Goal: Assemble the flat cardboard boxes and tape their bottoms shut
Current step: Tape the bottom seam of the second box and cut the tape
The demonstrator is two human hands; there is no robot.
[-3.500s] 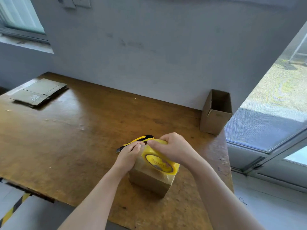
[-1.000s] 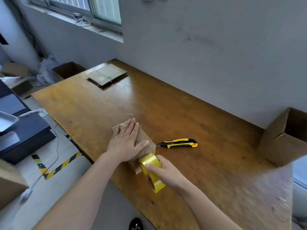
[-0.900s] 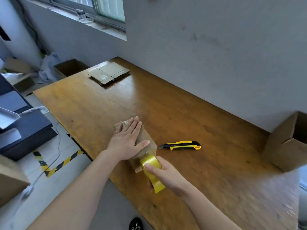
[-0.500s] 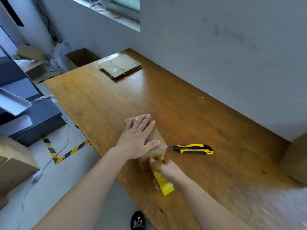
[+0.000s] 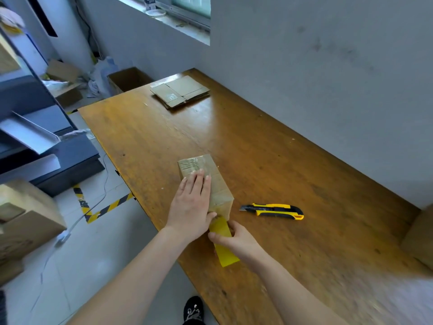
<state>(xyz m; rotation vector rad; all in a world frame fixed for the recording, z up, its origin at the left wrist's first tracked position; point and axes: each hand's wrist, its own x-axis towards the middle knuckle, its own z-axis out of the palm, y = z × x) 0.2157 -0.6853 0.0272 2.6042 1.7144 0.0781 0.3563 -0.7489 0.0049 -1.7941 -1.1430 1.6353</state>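
Cardboard box (image 5: 212,184), small and brown, is sitting near the front edge of the wooden table (image 5: 269,146), its top face glossy with clear tape. Nearest the camera, the right hand (image 5: 236,238) is gripping a yellow tape roll (image 5: 223,240), seen edge-on; its thumb and fingers are closed around the roll, which is sitting just off the box's near end, with the roll's upper edge meeting the box's near lower corner. The left hand (image 5: 191,207) is lying flat on the box's top, palm down, fingers (image 5: 199,181) extended and held close together, pointing away from the person and reaching about halfway along the top face. Its thumb is stretching toward the near end of the box, just above the tape roll. The far half of the box is showing beyond the fingertips.

To the right of the box, apart from it, a yellow and black utility knife (image 5: 274,210) is lying on the table with its blade end pointing toward the box. Farther back, near the table's far corner, a stack of flat cardboard boxes (image 5: 180,93) is lying by the grey wall (image 5: 304,66). An open box (image 5: 128,79) is standing on the floor beyond that corner.
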